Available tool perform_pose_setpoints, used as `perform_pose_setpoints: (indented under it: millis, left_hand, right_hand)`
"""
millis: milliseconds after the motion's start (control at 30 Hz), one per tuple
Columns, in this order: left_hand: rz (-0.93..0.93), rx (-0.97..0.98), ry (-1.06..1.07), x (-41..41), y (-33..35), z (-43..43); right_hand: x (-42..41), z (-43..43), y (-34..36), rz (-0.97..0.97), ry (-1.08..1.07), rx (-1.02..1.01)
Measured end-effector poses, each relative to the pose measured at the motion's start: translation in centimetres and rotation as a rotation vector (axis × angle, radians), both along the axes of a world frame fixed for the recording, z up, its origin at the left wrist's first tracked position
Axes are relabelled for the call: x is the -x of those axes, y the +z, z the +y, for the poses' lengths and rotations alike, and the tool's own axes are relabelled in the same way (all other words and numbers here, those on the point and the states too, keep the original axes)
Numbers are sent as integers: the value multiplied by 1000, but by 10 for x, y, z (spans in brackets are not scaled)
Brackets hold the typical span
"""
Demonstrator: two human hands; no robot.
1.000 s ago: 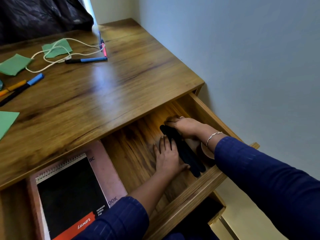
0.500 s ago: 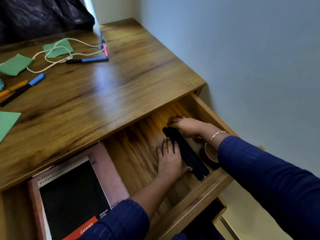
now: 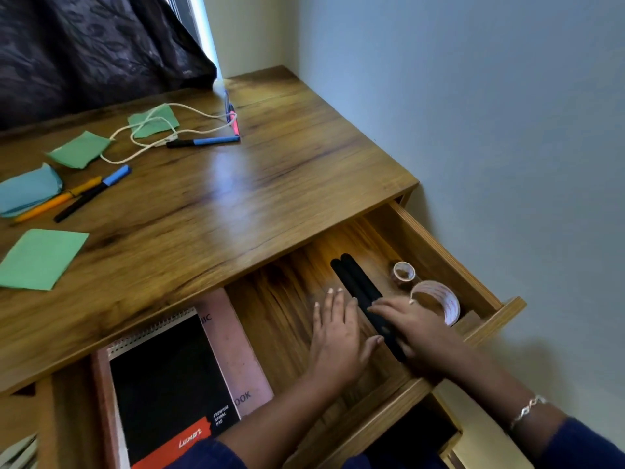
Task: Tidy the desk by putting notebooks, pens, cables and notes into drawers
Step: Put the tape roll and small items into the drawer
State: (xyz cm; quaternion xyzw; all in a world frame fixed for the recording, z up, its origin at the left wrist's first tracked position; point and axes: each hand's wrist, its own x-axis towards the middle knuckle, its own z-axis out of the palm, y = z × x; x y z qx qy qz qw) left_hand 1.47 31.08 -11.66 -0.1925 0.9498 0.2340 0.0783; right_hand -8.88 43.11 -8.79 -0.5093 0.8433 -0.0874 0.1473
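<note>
The drawer [image 3: 436, 255] is pulled out, and both hands are inside it. The left hand [image 3: 340, 340] lies flat on the drawer floor with its fingers spread, holding nothing. The right hand [image 3: 411, 324] rests on top of the black pens [image 3: 358, 286]. Its fingers lie loosely over them; I cannot tell if its grip is closed around them or just pressing down. The pens lie side by side, slanted, with their far ends poking out past the fingers.

Two tape rolls [image 3: 436, 297] sit just beside the right hand, near the drawer's right wall. A black spiral pad [image 3: 165, 394] lies on a pink notebook [image 3: 233, 346] at the left end of the drawer.

I think the step here is lining the pens up neatly. To do it well, the hands should nudge them gently from both sides so they stay together and do not roll. Keep them away from the tape, so nothing gets knocked. Then lift both hands straight up and out.

There is more to put away. On the surface [image 3: 257, 198] I see a white cable [image 3: 152, 130], a blue and black pen [image 3: 203, 142], an orange pen [image 3: 57, 200] and green notes [image 3: 40, 258], all well apart from the drawer.
</note>
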Motion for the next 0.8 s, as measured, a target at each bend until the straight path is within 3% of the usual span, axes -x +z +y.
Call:
perform_pose_setpoints:
  millis: [167,500,800]
  left_hand:
    - [34,17,66,-16,13,-11]
    - [105,-12,293,-78,16,-20]
    - [188,-136,486,-122,26,29]
  right_hand:
    - [-15,-7,-6,146,70,233]
    - [-47,-27,-12,160,137,293]
    - [-84,-29,-18,255,232,341]
